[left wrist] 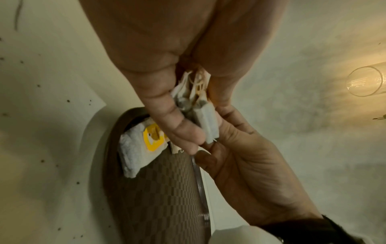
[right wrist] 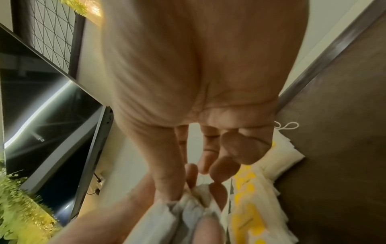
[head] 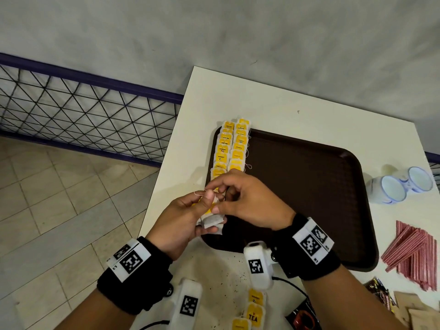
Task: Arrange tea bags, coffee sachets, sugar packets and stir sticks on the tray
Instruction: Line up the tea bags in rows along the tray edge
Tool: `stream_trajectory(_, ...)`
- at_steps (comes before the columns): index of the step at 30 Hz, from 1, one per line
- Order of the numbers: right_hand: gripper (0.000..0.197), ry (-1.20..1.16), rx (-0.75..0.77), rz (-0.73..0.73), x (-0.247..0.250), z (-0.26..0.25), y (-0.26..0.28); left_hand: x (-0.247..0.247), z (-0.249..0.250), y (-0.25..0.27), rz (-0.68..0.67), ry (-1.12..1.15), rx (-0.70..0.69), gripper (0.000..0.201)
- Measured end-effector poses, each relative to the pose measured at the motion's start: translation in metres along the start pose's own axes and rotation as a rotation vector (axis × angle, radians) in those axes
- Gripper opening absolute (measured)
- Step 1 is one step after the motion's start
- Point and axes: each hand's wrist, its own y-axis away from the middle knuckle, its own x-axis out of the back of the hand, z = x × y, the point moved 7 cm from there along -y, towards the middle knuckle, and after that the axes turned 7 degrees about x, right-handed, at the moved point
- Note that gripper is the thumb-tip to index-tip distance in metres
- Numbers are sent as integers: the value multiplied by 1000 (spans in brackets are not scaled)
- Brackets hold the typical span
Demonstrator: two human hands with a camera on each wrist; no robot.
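Observation:
A brown tray [head: 309, 186] lies on the white table [head: 238, 96]. Two overlapping rows of yellow-tagged tea bags [head: 232, 146] run along its left side. Over the tray's near-left corner my left hand [head: 210, 213] grips a small stack of tea bags [head: 212, 222] between thumb and fingers. My right hand [head: 213, 198] pinches the top bag of that stack, and a loose string sticks out to the left. The left wrist view shows the stack [left wrist: 205, 122] squeezed between both hands above the tray [left wrist: 158, 198]. In the right wrist view the stack [right wrist: 188, 213] sits beside the laid rows [right wrist: 250, 206].
Red striped stir sticks [head: 414, 253] are piled right of the tray. Dark coffee sachets [head: 378, 291] and brown paper packets [head: 409, 308] lie at the near right. Loose tea bags [head: 253, 310] sit near the front edge. Two white cups [head: 400, 186] lie at the far right.

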Motion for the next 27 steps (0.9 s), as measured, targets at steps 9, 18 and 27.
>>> stream_trajectory(9, 24, 37, 47, 66, -2, -2, 2, -5, -2, -2, -59, 95, 119, 69)
stream_trajectory(18, 9, -204, 54, 162, 20, -6, 12, 2, -1, -1, -15, 99, 99, 57)
stream_trajectory(27, 6, -173, -173, 333, 60, 37, 23, 7, -2, 0, 11, 109, 93, 45)
